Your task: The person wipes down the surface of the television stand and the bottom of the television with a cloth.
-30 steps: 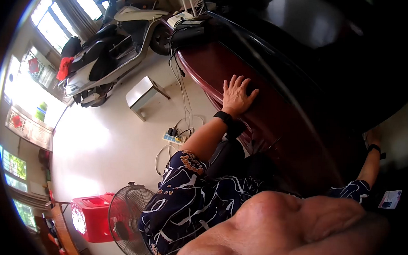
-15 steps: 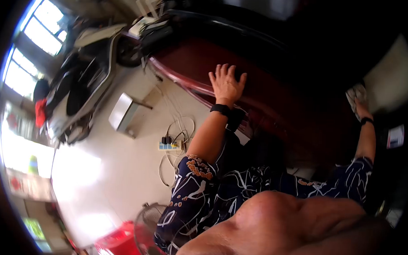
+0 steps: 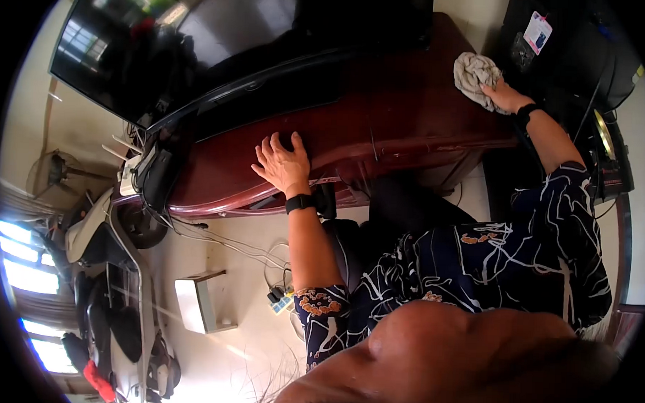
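Note:
My left hand [image 3: 285, 165] lies with fingers spread on the dark red glossy top of a long cabinet [image 3: 411, 98], near its front edge. Held in my right hand [image 3: 507, 96] is a crumpled light grey cloth [image 3: 476, 79], at the cabinet's right end. Both wrists wear black bands. Behind my left hand stands a large black television [image 3: 236, 35] with window reflections on its screen.
A white router [image 3: 129, 175] with cables sits at the cabinet's left end. On the floor are a small stool [image 3: 197, 305] and a power strip [image 3: 282, 303]. A scooter [image 3: 123, 322] stands at left, black equipment [image 3: 576, 61] at right.
The view has turned, bringing the television and the cabinet's right end into sight. My right hand and the cloth now show clearly. My left hand stays spread on the cabinet top.

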### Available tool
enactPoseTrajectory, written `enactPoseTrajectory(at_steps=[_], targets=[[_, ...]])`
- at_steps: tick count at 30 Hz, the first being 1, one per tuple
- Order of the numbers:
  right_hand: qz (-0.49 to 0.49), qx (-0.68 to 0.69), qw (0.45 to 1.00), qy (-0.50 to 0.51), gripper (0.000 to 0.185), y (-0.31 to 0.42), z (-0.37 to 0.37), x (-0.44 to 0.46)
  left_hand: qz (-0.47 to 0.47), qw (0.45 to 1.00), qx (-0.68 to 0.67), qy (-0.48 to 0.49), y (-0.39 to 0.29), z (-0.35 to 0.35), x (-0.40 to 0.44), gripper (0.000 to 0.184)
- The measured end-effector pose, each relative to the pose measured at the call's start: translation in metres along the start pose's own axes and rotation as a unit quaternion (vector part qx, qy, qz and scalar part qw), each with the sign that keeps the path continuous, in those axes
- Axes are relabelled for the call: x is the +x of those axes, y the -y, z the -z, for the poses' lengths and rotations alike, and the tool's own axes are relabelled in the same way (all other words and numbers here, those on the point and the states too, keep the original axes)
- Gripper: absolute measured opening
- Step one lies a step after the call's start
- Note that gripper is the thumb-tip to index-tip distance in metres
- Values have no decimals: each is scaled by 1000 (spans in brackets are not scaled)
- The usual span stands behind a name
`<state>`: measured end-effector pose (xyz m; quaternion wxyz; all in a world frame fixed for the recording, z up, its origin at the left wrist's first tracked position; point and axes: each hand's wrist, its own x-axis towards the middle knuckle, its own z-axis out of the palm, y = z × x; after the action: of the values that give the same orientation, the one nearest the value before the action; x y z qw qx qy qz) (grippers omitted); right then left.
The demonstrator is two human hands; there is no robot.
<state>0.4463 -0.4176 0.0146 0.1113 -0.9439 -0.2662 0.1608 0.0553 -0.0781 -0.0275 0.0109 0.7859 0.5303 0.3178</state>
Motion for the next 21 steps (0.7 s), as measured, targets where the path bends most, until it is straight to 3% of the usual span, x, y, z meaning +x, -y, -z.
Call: enactPoseTrajectory(at_steps=[1, 5, 11, 13, 17, 21], targets=[[30, 18, 999, -26, 112, 6, -2, 9, 7, 1000, -1, 0, 2, -2, 11, 50], [-18, -12, 1000, -14, 106, -15, -17, -12, 16, 999, -21, 38, -1, 8, 9, 52], [-46, -94, 994, -30, 94, 18, -13, -32, 9, 999, -16, 43, 0, 6, 14, 50], [2, -253, 966, -62, 86, 21, -13, -28, 3, 999, -14, 47, -1, 8, 12, 48], [35, -206, 977, -52, 78, 50, -8, -12, -6, 1000, -8, 24, -2, 9, 8, 47], [98, -232, 967, -46, 82, 92, -5, 21, -8, 1000, 10, 8, 1, 1, 11, 45]])
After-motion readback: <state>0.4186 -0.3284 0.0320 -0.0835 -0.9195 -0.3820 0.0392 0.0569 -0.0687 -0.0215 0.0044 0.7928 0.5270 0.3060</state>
